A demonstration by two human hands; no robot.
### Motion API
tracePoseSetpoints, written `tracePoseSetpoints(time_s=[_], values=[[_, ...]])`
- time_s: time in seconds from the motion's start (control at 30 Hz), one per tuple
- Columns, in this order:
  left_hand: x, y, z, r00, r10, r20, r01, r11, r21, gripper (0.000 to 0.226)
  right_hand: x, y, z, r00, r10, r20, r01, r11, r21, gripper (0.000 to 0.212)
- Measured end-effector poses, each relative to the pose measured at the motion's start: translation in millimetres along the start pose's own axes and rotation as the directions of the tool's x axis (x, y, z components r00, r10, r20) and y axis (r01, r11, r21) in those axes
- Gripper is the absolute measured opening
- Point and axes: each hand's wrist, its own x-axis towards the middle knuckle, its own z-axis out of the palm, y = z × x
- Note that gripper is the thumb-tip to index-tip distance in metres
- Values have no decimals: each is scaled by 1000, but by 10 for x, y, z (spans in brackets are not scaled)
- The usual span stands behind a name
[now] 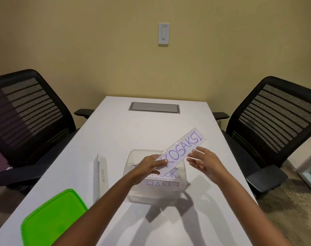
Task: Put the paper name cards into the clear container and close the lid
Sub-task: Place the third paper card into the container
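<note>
A clear container stands open on the white table, with two name cards lying inside it. Above the container my left hand pinches the lower left end of a long white name card lettered "KOSAKSI", which slants up to the right. My right hand hovers just under the card's right half, fingers spread, holding nothing. Another name card marked "ALPHA" lies on the table left of the container. The green lid rests at the near left edge.
Two black mesh office chairs flank the table, one on the left and one on the right. A grey cable hatch is set into the table's far end. A wall switch hangs on the beige wall.
</note>
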Motion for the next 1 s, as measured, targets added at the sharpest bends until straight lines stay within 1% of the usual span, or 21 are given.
tracePoseSetpoints(time_s=[0.07, 0.13, 0.2, 0.27, 0.33, 0.4, 0.43, 0.5, 0.53, 0.57, 0.6, 0.63, 0.7, 0.73, 0.77, 0.9, 1.0], values=[[-61, 32, -122, 1000, 8, 25, -9, 999, 33, 14, 22, -80, -28, 998, -33, -48, 33, 999, -1, 53], [-108, 73, -237, 999, -4, 38, 1, 997, 83, 27, 43, -131, -55, 996, -60, -73, 58, 998, -37, 63], [-130, 113, -337, 998, -26, 50, 15, 976, 219, 37, 42, -163, -70, 993, -88, -75, 77, 987, -138, 66], [-132, 141, -417, 999, -42, 25, 27, 904, 426, 50, 22, -168, -50, 995, -92, -41, 75, 948, -309, 62], [-129, 155, -488, 1000, -17, -13, 21, 782, 622, 58, 0, -141, 2, 996, -88, 7, 81, 868, -490, 50], [-140, 167, -545, 999, 33, -15, -9, 625, 780, 55, -8, -88, 59, 989, -141, 54, 142, 745, -651, 38], [-150, 179, -563, 999, 44, -9, -17, 553, 833, 51, -1, -57, 83, 979, -192, 71, 183, 667, -722, 39], [-167, 206, -588, 999, 39, -8, -11, 452, 892, 37, 23, 4, 115, 950, -296, 97, 247, 526, -814, 52], [-172, 220, -595, 999, 32, -11, -3, 410, 912, 33, 32, 32, 129, 938, -329, 112, 268, 480, -835, 63], [-174, 231, -602, 1000, 24, -18, 8, 369, 929, 33, 43, 57, 141, 928, -348, 135, 286, 431, -856, 72], [-172, 239, -608, 999, 17, -28, 21, 330, 944, 34, 53, 80, 153, 921, -353, 164, 297, 365, -882, 77], [-168, 243, -613, 999, 11, -39, 34, 300, 953, 38, 65, 99, 165, 918, -348, 192, 297, 279, -913, 75], [-145, 237, -627, 998, -2, -64, 62, 265, 962, 49, 80, 127, 195, 914, -330, 237, 270, 56, -961, 58], [-131, 229, -635, 997, -6, -71, 70, 251, 966, 51, 82, 143, 215, 915, -317, 250, 249, -45, -968, 50], [-118, 221, -644, 997, -13, -75, 76, 234, 969, 52, 90, 164, 232, 919, -302, 252, 229, -109, -967, 45], [-43, 166, -691, 996, -35, -84, 89, 199, 976, 49, 142, 267, 290, 929, -275, 248, 177, -256, -950, 44], [21, 110, -710, 996, -36, -86, 91, 195, 977, 47, 214, 372, 315, 933, -218, 287, 194, -368, -909, 55]])
